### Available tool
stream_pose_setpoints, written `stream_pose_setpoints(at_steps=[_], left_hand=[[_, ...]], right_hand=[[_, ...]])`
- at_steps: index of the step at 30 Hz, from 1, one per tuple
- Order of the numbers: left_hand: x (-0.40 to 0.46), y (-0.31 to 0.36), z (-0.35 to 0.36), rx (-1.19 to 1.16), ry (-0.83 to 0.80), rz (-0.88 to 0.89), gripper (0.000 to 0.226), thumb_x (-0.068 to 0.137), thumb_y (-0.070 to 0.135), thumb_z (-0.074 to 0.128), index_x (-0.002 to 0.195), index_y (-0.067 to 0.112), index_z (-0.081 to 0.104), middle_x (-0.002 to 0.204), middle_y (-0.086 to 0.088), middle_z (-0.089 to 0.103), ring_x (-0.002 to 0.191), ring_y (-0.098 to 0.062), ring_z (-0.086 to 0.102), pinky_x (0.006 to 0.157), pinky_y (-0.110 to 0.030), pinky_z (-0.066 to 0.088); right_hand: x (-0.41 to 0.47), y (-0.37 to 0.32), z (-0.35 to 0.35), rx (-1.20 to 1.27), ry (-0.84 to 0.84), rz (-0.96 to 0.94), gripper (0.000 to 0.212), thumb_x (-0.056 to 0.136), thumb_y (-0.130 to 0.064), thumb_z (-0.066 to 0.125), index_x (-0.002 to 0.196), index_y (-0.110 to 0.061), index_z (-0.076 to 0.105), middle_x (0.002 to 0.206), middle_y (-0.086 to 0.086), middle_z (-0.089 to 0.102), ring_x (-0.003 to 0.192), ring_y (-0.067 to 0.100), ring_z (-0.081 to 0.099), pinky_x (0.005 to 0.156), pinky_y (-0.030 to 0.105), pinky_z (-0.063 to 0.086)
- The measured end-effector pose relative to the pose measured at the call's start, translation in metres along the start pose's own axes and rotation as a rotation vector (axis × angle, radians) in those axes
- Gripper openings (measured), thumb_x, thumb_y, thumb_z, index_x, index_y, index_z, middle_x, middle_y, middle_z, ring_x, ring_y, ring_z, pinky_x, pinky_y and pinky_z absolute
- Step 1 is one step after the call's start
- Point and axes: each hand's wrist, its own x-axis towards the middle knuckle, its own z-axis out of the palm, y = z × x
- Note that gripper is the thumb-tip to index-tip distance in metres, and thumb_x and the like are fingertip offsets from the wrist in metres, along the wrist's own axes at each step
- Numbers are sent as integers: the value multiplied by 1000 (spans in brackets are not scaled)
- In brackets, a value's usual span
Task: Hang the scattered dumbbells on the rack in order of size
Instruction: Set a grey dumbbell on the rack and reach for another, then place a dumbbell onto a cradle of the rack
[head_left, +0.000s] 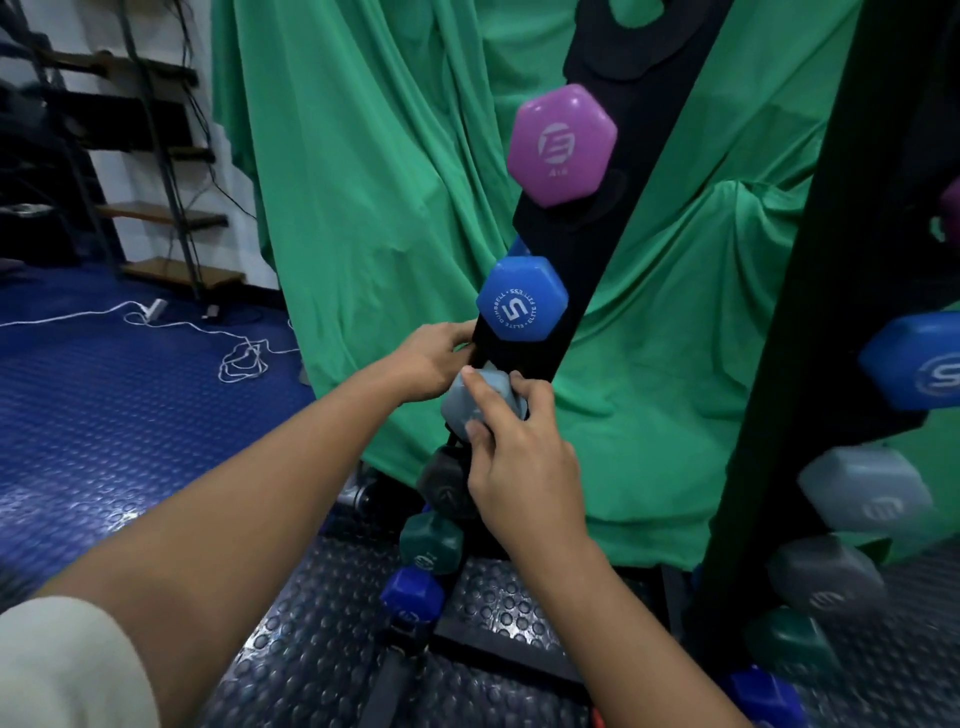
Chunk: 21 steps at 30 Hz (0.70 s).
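A black A-frame rack (576, 291) leans up the middle of the head view. On its left post hang a purple dumbbell (561, 143) and, below it, a blue one marked 5 (521, 299). Under those, a light grey-blue dumbbell (465, 402) sits at the post. My right hand (519, 467) grips its near head, thumb across the face. My left hand (434, 358) holds it from the left, fingers hidden behind the post. Lower down hang a dark grey (447, 486), a teal (431, 543) and a dark blue dumbbell (413, 595).
The rack's right post (810, 312) carries the other heads: blue (914, 364), light grey (865, 488), dark grey (826, 579), teal (789, 642). A green cloth (374, 218) hangs behind. Blue studded matting (104, 405) with a white cable (244, 358) lies left, stairs beyond.
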Motion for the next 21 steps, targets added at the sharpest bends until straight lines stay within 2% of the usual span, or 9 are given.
stream_pose_setpoints(at_steps=[1,3,5,7,9,12,15,18,21], left_hand=[[-6,-3,-2,-13,-5,21,22,103,18,54,111,29,71,111,-4,71,102,-16,61,82,-25,40],[-20,-8,-5,-8,-2,56,36,105,23,55,141,27,62,136,0,66,121,-11,59,96,-18,39],[-33,-10,-8,33,20,56,43,107,28,52,150,24,53,156,1,49,142,-13,46,110,-17,31],[-47,-10,-11,89,37,46,46,109,33,48,155,27,46,164,2,37,150,-16,36,117,-23,25],[-63,-9,-12,115,60,64,47,110,34,45,156,31,41,165,-1,35,151,-16,34,118,-25,25],[-89,-6,-6,54,127,69,48,110,32,44,157,33,40,163,-4,38,151,-15,35,120,-24,24],[-115,1,9,6,186,38,49,109,36,46,158,35,38,158,-4,46,147,-19,42,118,-29,31],[-146,13,30,-3,316,-6,52,108,38,50,158,39,37,141,-7,64,124,-25,63,101,-35,48],[-174,22,57,-6,371,22,51,105,34,55,155,37,43,130,-7,70,114,-25,66,96,-37,53]], right_hand=[[0,-1,-2,-6,-12,7,55,101,-35,55,151,-49,38,146,-1,35,99,37,67,75,51,59],[0,-3,-8,-16,-41,21,58,102,-37,53,153,-51,33,148,-1,33,98,38,66,77,51,58],[-5,-3,-13,-4,-86,23,64,102,-34,53,156,-53,25,156,-2,27,102,38,65,81,49,57],[-16,-1,-15,44,-133,8,72,101,-31,55,160,-50,19,168,-3,15,118,37,60,88,48,54],[-27,4,-18,92,-154,-10,77,101,-30,56,163,-45,13,173,-6,5,136,32,50,96,45,52],[-43,16,-26,116,-177,16,78,104,-29,53,166,-35,8,174,-8,7,151,21,34,108,38,43],[-61,29,-35,91,-219,71,78,103,-32,55,166,-34,9,173,-7,13,153,19,30,114,39,39],[-82,48,-43,73,-248,127,74,103,-33,57,165,-34,17,172,-6,19,154,20,30,118,42,37],[-108,78,-50,72,-240,240,67,103,-31,57,163,-32,27,168,-3,29,152,20,32,121,40,34]])
